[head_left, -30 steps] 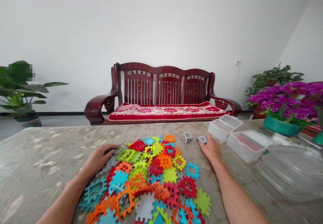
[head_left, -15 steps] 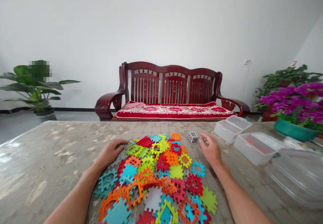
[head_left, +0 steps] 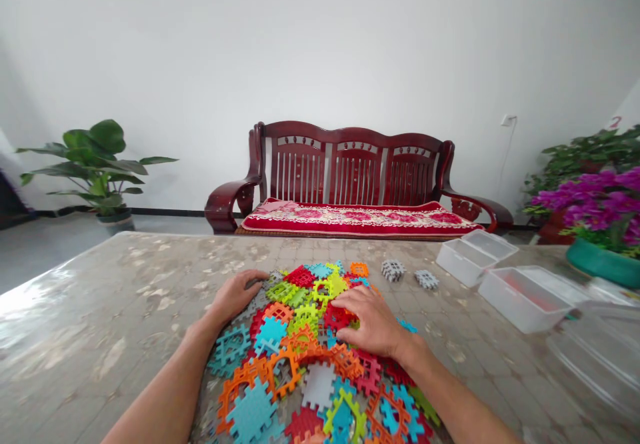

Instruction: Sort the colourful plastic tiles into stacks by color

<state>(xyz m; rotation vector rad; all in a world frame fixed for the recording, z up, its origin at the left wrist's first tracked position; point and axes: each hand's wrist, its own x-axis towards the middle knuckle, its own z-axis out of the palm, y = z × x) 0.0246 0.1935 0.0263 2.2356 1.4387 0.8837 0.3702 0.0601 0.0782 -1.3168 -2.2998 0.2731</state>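
Plastic pcs (head_left: pixel 319 385): 2 hands (head_left: pixel 238 297) (head_left: pixel 371 321) at 1 pile (head_left: pixel 270 336), 2 grey stacks (head_left: pixel 393 270) (head_left: pixel 427 279)

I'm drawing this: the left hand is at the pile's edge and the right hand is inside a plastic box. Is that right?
Not quite: the head view shows the right hand over the colorful pile, not inside a plastic box.
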